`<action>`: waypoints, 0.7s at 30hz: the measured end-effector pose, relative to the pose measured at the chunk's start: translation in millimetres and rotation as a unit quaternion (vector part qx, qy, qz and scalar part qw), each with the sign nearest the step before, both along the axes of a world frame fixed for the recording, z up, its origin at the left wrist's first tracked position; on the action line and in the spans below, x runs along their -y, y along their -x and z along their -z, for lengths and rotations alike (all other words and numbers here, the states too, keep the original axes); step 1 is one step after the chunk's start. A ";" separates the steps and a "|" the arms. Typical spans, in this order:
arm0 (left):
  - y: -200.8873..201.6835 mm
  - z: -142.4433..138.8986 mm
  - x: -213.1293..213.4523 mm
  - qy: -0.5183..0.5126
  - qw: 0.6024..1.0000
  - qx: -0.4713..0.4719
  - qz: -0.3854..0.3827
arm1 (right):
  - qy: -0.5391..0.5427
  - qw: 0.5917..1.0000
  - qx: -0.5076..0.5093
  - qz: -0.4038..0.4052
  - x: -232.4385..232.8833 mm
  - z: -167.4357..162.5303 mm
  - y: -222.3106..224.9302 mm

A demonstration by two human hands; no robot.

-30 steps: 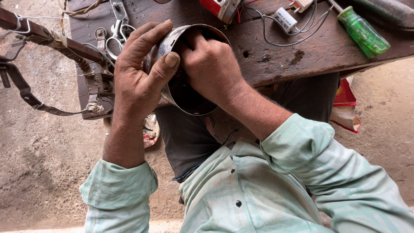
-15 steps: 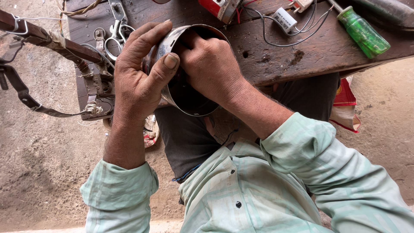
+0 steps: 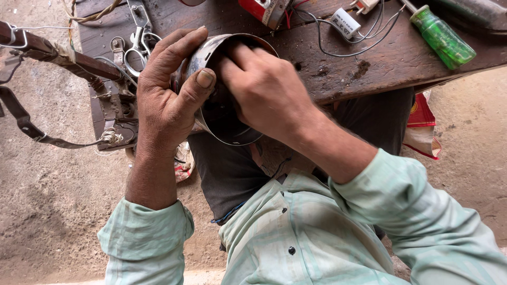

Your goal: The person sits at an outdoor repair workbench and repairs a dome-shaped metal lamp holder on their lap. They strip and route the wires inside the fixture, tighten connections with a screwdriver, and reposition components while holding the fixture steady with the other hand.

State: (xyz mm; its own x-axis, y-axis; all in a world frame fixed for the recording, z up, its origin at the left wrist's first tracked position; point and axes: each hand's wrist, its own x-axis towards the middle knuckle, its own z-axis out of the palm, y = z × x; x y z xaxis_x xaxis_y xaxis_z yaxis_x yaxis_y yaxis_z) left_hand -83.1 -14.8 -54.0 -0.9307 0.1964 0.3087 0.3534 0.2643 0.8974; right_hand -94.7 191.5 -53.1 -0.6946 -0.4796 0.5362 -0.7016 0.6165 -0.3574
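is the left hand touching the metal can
Touching. The head view shows the left hand wrapped around the metal can, thumb pressed flat on its wall with no gap, while the right hand reaches into its open mouth.

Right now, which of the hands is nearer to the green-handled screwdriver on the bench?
Right. The right hand, fingers inside the metal can, lies between the can and the green-handled screwdriver. The left hand grips the can's far side, farther away.

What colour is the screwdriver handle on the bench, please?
Translucent green screwdriver handle, clearest in the head view.
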 end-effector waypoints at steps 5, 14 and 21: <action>1.9 2.4 2.4 -0.043 0.999 0.018 0.008 | 0.132 0.991 -0.035 0.005 -39.3 -23.1 -31.8; -0.5 -7.7 -6.9 -0.031 0.999 0.006 -0.007 | 0.204 0.943 -0.086 0.250 -181.4 -10.8 37.9; 1.7 -11.6 -8.1 -0.018 0.999 -0.015 -0.046 | -0.170 0.917 0.018 0.360 -198.3 -10.4 111.1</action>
